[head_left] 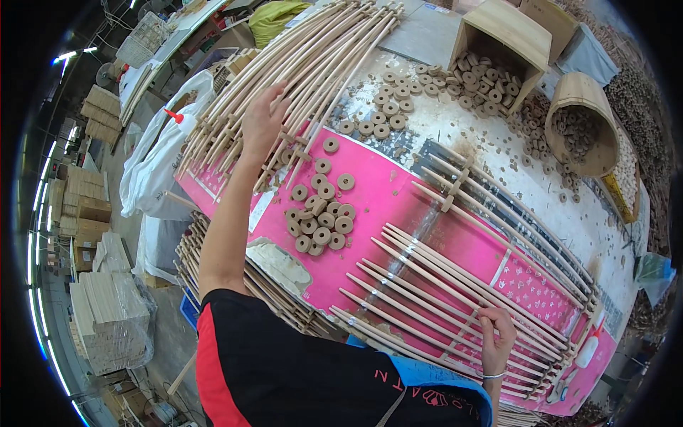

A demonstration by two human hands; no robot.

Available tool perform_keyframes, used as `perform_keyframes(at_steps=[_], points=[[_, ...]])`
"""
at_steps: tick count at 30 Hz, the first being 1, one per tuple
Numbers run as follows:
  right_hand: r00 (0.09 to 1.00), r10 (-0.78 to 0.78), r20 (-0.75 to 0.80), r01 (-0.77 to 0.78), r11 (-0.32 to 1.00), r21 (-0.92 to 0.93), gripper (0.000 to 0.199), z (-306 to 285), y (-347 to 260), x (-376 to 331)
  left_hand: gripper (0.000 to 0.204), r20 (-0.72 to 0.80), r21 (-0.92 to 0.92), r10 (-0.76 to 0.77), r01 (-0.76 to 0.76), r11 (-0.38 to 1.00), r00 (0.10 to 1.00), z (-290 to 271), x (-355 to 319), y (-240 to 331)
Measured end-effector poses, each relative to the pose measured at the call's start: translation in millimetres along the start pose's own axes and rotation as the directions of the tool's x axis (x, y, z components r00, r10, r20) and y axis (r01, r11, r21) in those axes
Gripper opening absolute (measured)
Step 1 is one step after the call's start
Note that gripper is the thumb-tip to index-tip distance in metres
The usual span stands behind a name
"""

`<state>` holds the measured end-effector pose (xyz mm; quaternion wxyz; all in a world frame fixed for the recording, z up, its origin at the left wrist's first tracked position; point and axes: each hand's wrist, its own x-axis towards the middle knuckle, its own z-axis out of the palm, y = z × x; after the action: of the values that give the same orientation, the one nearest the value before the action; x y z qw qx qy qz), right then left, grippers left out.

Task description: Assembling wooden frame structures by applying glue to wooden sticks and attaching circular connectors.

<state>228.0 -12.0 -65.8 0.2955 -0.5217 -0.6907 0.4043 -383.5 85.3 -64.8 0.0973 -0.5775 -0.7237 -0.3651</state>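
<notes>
Both hands on wooden sticks, pink-topped table.
Left hand (262, 121) at 11 o'clock, arm stretched out, fingers spread flat on the stick bundle (299, 78), gripping nothing; right hand (496, 336) at 5 o'clock, fingers curled on the stick rack (455, 292), pinch unclear; wooden rings (321, 213) centre; white glue bottle (589, 349), red tip, at 4 o'clock.

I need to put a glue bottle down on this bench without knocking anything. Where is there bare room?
Bare pink tabletop lies between the wooden ring cluster and the fanned rod rack under the right hand. The whitish patch below the tipped box has only scattered rings. It is crowded under the left hand, where the long rod bundle lies.
</notes>
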Motion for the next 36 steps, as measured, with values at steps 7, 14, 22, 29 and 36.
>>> perform_keyframes(at_steps=[7, 14, 22, 29, 36], points=[[0.999, -0.047, -0.014, 0.047, 0.999, -0.002, 0.010, -11, 2, -2, 0.025, 0.005, -0.245, -0.182, 0.178, 0.953, 0.983, -7, -54, 59], [0.988, -0.087, -0.127, 0.082, 0.996, -0.045, 0.009, -39, 13, 6, 0.038, 0.308, -0.327, 0.048, 0.058, 0.943, 0.950, 41, -96, 146], [0.968, -0.084, -0.235, 0.060, 0.992, -0.108, 0.009, -79, 53, -30, 0.022, 0.333, -0.267, -0.057, 0.153, 0.951, 0.941, 46, -137, 174], [0.972, -0.087, -0.219, 0.072, 0.995, -0.074, 0.013, -88, 66, -28, 0.023, 0.059, -0.217, -0.239, 0.246, 0.945, 0.969, 18, -155, 129], [0.956, -0.119, -0.268, 0.092, 0.990, -0.109, 0.011, -99, 60, -16, 0.036, 0.155, -0.015, -0.135, 0.139, 0.990, 0.979, 21, -134, 125]])
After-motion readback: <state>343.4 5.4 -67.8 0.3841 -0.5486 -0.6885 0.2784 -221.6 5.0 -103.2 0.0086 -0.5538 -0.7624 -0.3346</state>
